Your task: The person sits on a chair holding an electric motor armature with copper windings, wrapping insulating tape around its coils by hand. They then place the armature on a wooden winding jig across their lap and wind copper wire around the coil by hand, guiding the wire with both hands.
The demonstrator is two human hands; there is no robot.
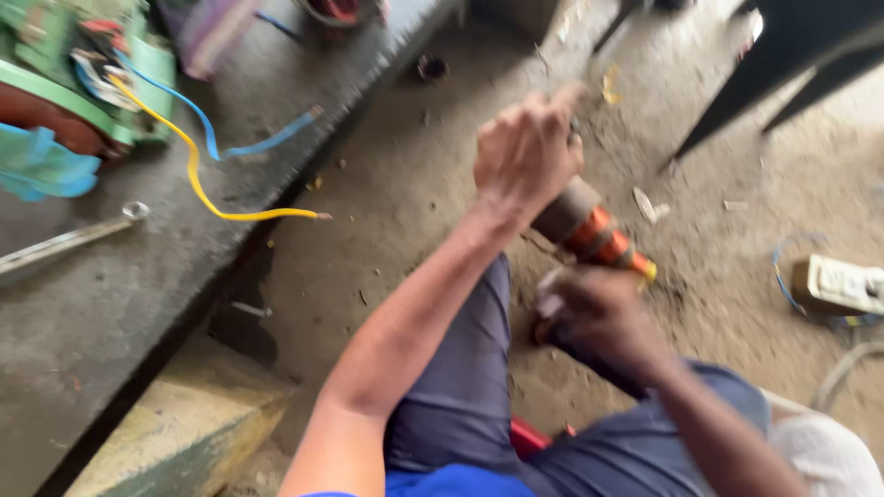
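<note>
A stubby cylindrical motor rotor with a grey-brown iron core, an orange copper-coloured winding band and a short yellow tip (594,230) is held in the air above the dusty concrete floor (414,184), in front of the person's knees and well clear of the bench edge. The left hand (527,152) is closed over the upper, grey end of the rotor, fingers curled tightly round it with the forefinger raised; its grip looks firm and nearly fully closed. The right hand (599,313) sits just below the rotor's orange end, fingers bent round something small and pale (551,299); blur hides what that is and whether the hand touches the rotor itself, so how its grip stands cannot be told. Both forearms rise from the lower edge of the view, over dark blue trousers (470,396). To the left, the dark grey concrete bench (110,304) runs diagonally; on it lie a long steel spanner (69,239) near its left edge, and a green motor housing (83,74) at its far left corner, from which a yellow wire (198,179) and a blue wire (221,138) trail toward the bench's right edge. On the floor at the far right lies a pale rectangular socket block (843,285).
</note>
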